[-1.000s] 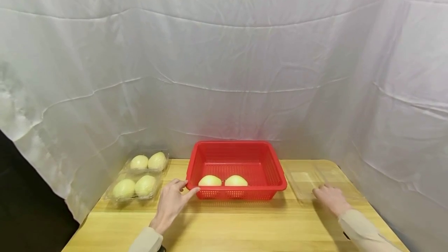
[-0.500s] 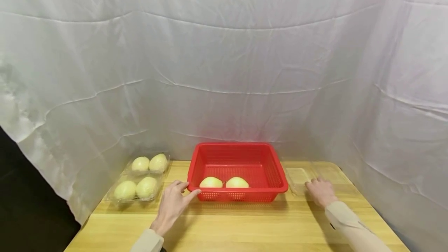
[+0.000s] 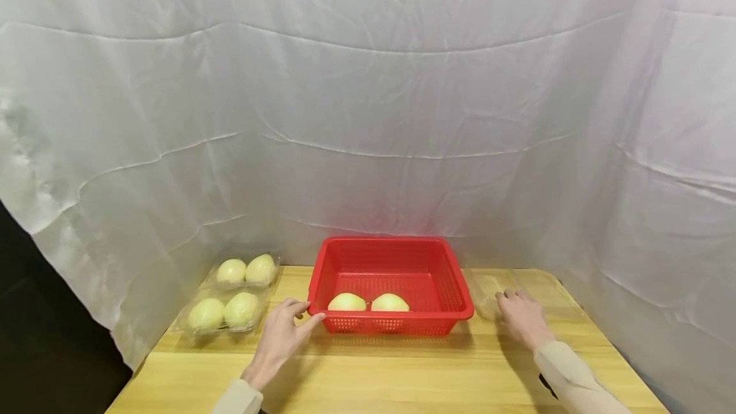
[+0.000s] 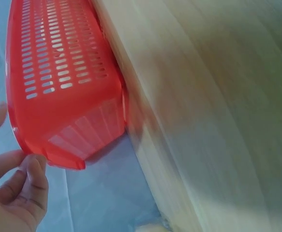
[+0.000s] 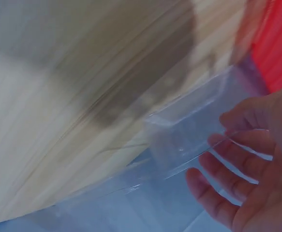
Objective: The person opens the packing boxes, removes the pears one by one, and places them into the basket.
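My left hand grips the rim at the near left corner of a red plastic basket, thumb outside; the left wrist view shows the fingers of this hand curled at the rim. Two pale yellow pears, the left one and the right one, lie in the front of the basket. To the basket's right, my right hand is at a clear plastic clamshell box. In the right wrist view its loosely bent, spread fingers touch the box's edge.
At the left stand two clear clamshell boxes with two pears each, a rear one and a front one. All rests on a wooden table. Pale cloth hangs behind and at both sides.
My right hand has moved left, toward the basket, and the clear box beside it sits slightly farther back. The left hand keeps its hold on the basket rim.
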The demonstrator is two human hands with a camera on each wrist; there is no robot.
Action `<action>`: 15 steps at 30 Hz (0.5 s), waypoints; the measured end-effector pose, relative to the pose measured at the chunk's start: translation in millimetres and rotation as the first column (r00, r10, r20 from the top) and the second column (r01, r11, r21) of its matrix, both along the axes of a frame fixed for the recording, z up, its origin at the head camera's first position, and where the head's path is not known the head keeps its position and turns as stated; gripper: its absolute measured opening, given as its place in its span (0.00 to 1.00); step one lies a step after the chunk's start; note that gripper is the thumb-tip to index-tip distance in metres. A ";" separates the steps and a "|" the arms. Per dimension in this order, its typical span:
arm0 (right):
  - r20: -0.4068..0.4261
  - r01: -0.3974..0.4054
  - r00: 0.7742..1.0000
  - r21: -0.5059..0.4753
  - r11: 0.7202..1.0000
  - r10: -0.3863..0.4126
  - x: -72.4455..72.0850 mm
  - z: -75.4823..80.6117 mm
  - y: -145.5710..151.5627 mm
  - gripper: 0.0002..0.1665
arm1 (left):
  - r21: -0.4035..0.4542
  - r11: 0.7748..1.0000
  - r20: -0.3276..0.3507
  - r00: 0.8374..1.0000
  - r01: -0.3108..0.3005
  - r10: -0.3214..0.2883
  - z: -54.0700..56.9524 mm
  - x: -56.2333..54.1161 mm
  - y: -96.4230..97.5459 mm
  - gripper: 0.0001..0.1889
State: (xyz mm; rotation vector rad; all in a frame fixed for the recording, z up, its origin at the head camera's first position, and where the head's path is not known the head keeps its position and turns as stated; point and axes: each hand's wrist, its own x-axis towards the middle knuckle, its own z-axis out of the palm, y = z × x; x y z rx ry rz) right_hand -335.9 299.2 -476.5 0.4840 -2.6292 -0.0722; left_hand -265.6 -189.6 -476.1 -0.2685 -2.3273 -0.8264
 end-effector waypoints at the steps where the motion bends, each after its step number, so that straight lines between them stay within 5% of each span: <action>1: -0.007 0.001 1.000 -0.013 1.000 -0.001 1.1 1.6 -1.5 0.16 | 0.010 1.000 0.007 1.000 0.001 -0.001 0.2 -0.6 -1.7 0.17; 7: -0.074 -0.017 0.997 -0.098 0.995 0.010 5.6 13.3 -13.3 0.11 | 0.041 0.999 0.014 1.000 -0.023 0.022 4.0 -4.6 -17.7 0.12; 15: -0.174 -0.135 0.979 -0.149 0.980 0.108 16.2 19.7 -35.8 0.11 | 0.007 0.989 0.089 0.986 -0.145 0.144 10.2 -11.6 -56.2 0.07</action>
